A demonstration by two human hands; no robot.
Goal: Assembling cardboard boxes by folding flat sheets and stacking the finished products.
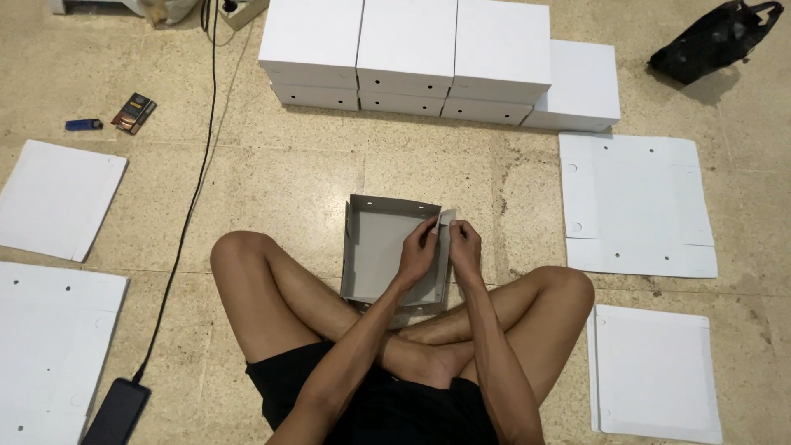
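Both hands pinch the right wall flap of the half-folded grey cardboard box (387,247): left hand (418,251) inside, right hand (465,247) outside, the wall running away from the person.

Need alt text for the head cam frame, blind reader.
A person sitting cross-legged on a speckled stone floor folds the right wall of a half-built grey cardboard box with the left hand and right hand. Finished white boxes are stacked ahead; flat white cardboard sheets lie on both sides.
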